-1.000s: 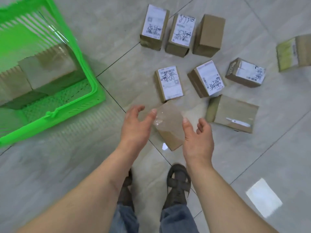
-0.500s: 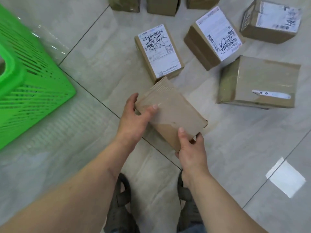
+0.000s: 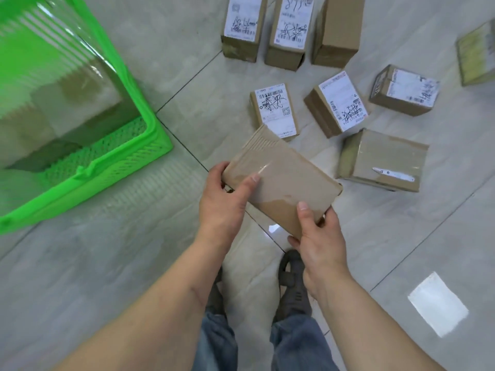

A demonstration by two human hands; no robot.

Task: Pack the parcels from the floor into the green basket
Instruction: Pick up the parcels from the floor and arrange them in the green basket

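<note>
I hold a plain brown taped parcel (image 3: pixel 278 175) above the floor with both hands. My left hand (image 3: pixel 222 202) grips its left end, thumb on top. My right hand (image 3: pixel 318 236) grips its near right corner, thumb on top. The green basket (image 3: pixel 120 167) stands on the floor to the left, with brown parcels (image 3: pixel 88 95) inside. Several cardboard parcels lie on the tiles beyond: a labelled one (image 3: pixel 276 111) just behind the held parcel, another labelled one (image 3: pixel 337 103), and a larger taped one (image 3: pixel 383 162) to the right.
Three parcels (image 3: pixel 289 30) stand in a row at the top. One labelled box (image 3: pixel 404 89) and a yellowish box (image 3: pixel 476 60) lie at the far right. My shoes (image 3: pixel 292 287) are on the tiles below the held parcel.
Both hands closed on the plain parcel and lifted it off the floor. The view has pulled back, and the basket's inside shows again at the left.
</note>
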